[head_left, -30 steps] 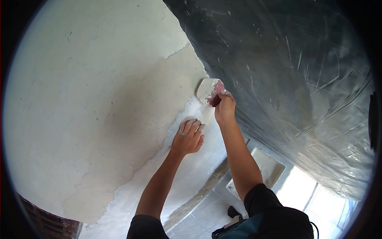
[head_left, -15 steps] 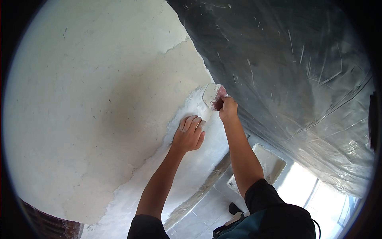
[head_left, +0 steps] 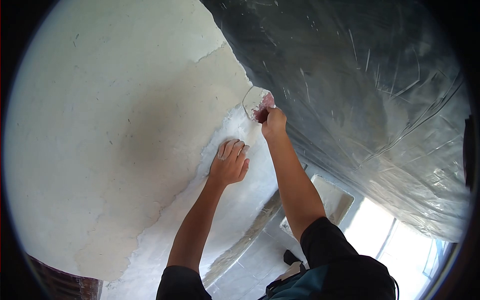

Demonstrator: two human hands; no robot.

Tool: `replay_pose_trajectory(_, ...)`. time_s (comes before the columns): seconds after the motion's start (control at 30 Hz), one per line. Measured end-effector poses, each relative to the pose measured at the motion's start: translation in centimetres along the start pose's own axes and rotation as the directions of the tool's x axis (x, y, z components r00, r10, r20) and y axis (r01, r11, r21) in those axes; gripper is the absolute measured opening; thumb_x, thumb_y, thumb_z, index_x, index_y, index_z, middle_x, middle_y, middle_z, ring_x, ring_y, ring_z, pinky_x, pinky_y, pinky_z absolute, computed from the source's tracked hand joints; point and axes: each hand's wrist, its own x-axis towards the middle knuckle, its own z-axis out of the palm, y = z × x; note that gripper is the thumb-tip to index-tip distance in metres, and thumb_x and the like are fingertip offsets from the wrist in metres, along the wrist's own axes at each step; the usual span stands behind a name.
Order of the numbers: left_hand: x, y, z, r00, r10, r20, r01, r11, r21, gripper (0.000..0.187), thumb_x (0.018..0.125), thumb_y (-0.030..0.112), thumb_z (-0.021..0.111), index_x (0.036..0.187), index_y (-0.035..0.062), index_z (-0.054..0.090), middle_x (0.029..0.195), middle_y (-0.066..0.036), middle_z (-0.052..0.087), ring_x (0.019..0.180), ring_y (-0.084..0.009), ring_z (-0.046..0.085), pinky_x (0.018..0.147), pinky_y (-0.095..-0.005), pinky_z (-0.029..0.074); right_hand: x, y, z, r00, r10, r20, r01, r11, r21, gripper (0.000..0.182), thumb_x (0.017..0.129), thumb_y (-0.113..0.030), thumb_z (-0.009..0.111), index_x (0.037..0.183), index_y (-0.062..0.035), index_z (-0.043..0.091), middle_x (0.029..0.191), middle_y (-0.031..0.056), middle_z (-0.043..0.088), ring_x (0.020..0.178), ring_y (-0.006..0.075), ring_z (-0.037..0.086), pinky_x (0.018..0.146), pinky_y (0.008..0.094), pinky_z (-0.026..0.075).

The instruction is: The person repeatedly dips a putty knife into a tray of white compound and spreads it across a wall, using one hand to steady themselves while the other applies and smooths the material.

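A flat scraper (head_left: 256,102), its blade smeared with white plaster around a reddish part, lies against the upper right edge of the pale plastered surface (head_left: 160,100). My right hand (head_left: 274,122) is closed round it. Lower and to the left, my left hand (head_left: 230,161) rests on the surface with its fingers slightly curled and white with plaster; no tool shows in it. Beneath both hands runs a whiter plaster band (head_left: 200,210) with a ragged border against the beige area.
Wrinkled plastic sheeting (head_left: 360,90) covers the right side beside the surface edge. A plaster-smeared tray (head_left: 336,200) stands on the tiled floor (head_left: 260,262) below. A dark brown slatted object (head_left: 65,280) shows at the lower left.
Relative to the surface, the scraper and my right hand have moved up along its edge. My left hand stays on the surface. The whole view has shifted slightly.
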Motion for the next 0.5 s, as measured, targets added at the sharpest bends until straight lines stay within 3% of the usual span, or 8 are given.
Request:
replay_pose_trajectory(0.07,0.1,-0.2,0.0,1.000,0.003,-0.012,-0.003,1.000,0.017,0.037,0.078,0.017,0.059,0.109,-0.0023,0.054,0.111,-0.018,0.052,0.110,-0.0358,0.047,0.095,-0.0498,0.039,0.6,0.8,-0.8,0.917,0.255,-0.306,-0.226,0.966,0.130,0.026,0.089,0.002,0.046,0.114,0.0041,0.053,0.107,0.0124,0.057,0.096,0.0214,0.057,0.078,0.0348,0.048)
replay_pose_trajectory(0.13,0.2,-0.2,0.0,1.000,-0.001,-0.027,0.002,1.000,0.015,0.037,0.078,0.017,0.060,0.109,-0.0023,0.054,0.112,-0.018,0.051,0.110,-0.0360,0.047,0.095,-0.0499,0.039,0.6,0.9,-2.3,0.922,0.269,-0.278,-0.230,0.959,0.165,0.025,0.088,0.000,0.048,0.112,0.0023,0.054,0.107,0.0111,0.057,0.096,0.0208,0.057,0.079,0.0344,0.048)
replay_pose_trajectory(0.2,0.3,-0.3,0.0,0.999,-0.014,-0.030,0.014,1.000,0.015,0.037,0.077,0.016,0.060,0.109,-0.0023,0.054,0.112,-0.018,0.051,0.110,-0.0362,0.047,0.095,-0.0499,0.039,0.4,0.8,-2.0,0.973,0.198,-0.119,-0.171,0.964,0.203,0.032,0.090,0.001,0.046,0.121,0.0046,0.049,0.115,0.0139,0.056,0.100,0.0285,0.059,0.094,0.0415,0.047)
replay_pose_trajectory(0.23,0.2,-0.2,-0.1,0.999,-0.035,-0.021,0.035,0.999,0.006,0.037,0.077,0.016,0.060,0.110,-0.0022,0.054,0.112,-0.018,0.051,0.110,-0.0361,0.047,0.095,-0.0500,0.039,0.0,0.8,-1.9,0.970,0.209,-0.125,-0.182,0.963,0.201,0.032,0.090,0.001,0.046,0.121,0.0046,0.049,0.115,0.0139,0.056,0.100,0.0285,0.059,0.094,0.0415,0.047)
replay_pose_trajectory(0.33,-0.9,0.9,0.3,0.997,-0.079,-0.004,0.079,0.997,-0.023,0.038,0.077,0.014,0.060,0.110,-0.0019,0.054,0.113,-0.018,0.051,0.111,-0.0358,0.047,0.095,-0.0499,0.038,-0.2,-0.5,-0.9,0.930,0.216,-0.298,-0.247,0.966,-0.071,0.028,0.091,0.001,0.046,0.118,0.0074,0.049,0.118,0.0155,0.054,0.098,0.0274,0.059,0.092,0.0407,0.048)
replay_pose_trajectory(0.37,-1.4,1.1,0.5,0.995,-0.098,-0.004,0.098,0.995,-0.030,0.038,0.076,0.014,0.061,0.111,-0.0017,0.054,0.113,-0.017,0.051,0.111,-0.0356,0.047,0.096,-0.0498,0.038,0.0,-0.4,-1.9,0.929,0.223,-0.296,-0.231,0.973,0.009,0.028,0.092,0.001,0.044,0.118,0.0106,0.048,0.121,0.0179,0.052,0.105,0.0280,0.058,0.095,0.0415,0.047)
replay_pose_trajectory(0.5,-3.3,3.7,2.0,0.991,-0.128,0.033,0.131,0.980,-0.148,0.038,0.076,0.011,0.061,0.112,-0.0006,0.054,0.114,-0.016,0.051,0.112,-0.0346,0.047,0.096,-0.0484,0.039,2.3,2.6,-10.7,0.970,0.177,-0.168,-0.188,0.981,-0.049,0.030,0.094,-0.001,0.040,0.121,0.0105,0.045,0.125,0.0205,0.050,0.115,0.0314,0.054,0.102,0.0456,0.045)
